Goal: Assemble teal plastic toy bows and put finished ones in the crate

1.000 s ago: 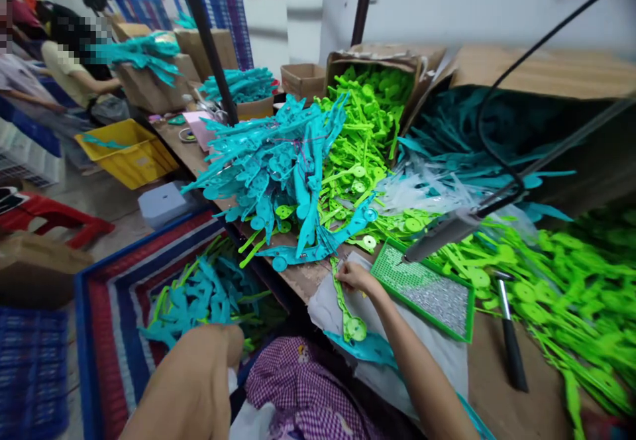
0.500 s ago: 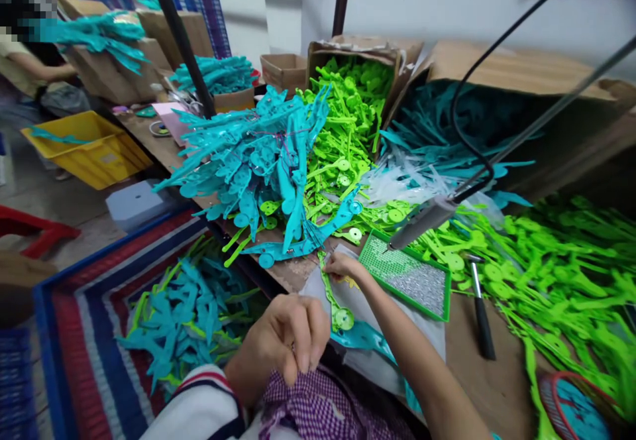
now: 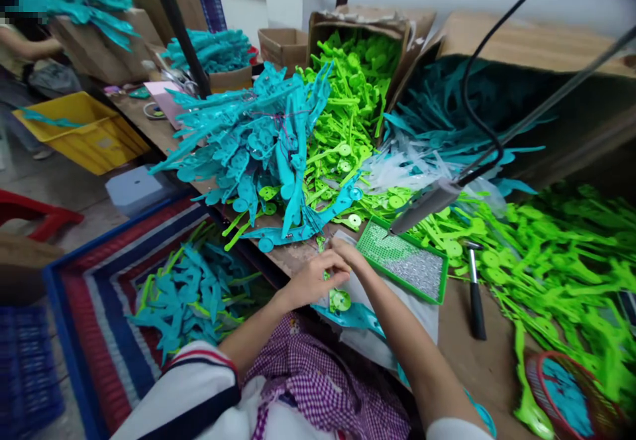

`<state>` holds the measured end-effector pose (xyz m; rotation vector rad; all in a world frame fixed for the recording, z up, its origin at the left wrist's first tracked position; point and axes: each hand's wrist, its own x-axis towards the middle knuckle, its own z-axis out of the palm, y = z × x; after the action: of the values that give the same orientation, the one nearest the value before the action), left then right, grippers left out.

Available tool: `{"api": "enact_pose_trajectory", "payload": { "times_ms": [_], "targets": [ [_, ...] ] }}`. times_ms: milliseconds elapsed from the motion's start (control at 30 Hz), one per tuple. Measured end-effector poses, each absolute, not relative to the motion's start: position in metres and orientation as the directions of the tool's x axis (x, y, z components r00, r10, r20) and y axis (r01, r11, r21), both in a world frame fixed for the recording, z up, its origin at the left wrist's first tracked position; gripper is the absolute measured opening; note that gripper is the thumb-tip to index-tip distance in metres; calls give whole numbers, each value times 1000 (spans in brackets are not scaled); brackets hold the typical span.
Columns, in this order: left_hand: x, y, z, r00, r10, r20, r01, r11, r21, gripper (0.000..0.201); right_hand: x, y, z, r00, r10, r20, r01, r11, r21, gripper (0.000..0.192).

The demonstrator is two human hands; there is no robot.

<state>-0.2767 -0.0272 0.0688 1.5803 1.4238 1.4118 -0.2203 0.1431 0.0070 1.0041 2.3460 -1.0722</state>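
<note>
My left hand (image 3: 317,278) is over a light-green plastic piece (image 3: 340,300) with a round end. Its fingers are curled together, and whatever they pinch is too small or hidden. Right beside it, my right hand (image 3: 345,252) bends down at the far part of the same piece, fingers curled and partly covered by the left hand. Beneath the green piece lies a teal plastic piece (image 3: 358,317), on a white sheet (image 3: 415,324) at the table edge. A green tray (image 3: 401,260) of small silvery parts lies just right of my hands.
A grey pen-shaped tool (image 3: 422,208) hangs on a cable over the tray. Beside it lies a hammer (image 3: 476,294). Teal pieces (image 3: 268,142) and green pieces (image 3: 342,115) are heaped behind. A red basket (image 3: 534,387) stands right, a lined crate (image 3: 99,307) low left.
My left hand has moved forward and right, from near my body to beside my right hand over the green piece. My right hand stays near the piece's far part. The view has shifted slightly.
</note>
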Motion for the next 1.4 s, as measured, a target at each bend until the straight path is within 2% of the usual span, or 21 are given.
{"api": "enact_pose_trajectory", "payload": {
  "times_ms": [100, 200, 433, 667, 900, 1100, 1400],
  "targets": [
    [-291, -39, 20, -275, 932, 235, 560, -44, 827, 16, -222, 140, 2, -646, 427, -632, 759, 443, -477, 32],
    [-295, -42, -14, -355, 909, 220, 618, 51, 785, 15, -222, 139, 1, -657, 421, -626, 752, 425, -504, 38],
    [-291, -32, -37, -285, 936, 205, 642, 28, 766, 16, -208, 134, -6, -680, 459, -572, 728, 327, -603, 17],
    [-292, -33, -42, -232, 957, 176, 707, 42, 706, 13, -209, 136, -8, -674, 428, -603, 722, 206, -661, 25],
    [-292, -32, -45, -215, 953, 214, 737, 15, 675, 12, -197, 137, 2, -702, 383, -600, 672, 77, -737, 15],
    [-297, -30, -48, -167, 960, 224, 761, -19, 649, 13, -200, 136, -6, -667, 445, -598, 685, 48, -727, 19],
    [-300, -28, -52, -155, 959, 237, 775, -31, 631, 10, -216, 138, -5, -598, 461, -656, 766, 89, -637, 32]
  ]
}}
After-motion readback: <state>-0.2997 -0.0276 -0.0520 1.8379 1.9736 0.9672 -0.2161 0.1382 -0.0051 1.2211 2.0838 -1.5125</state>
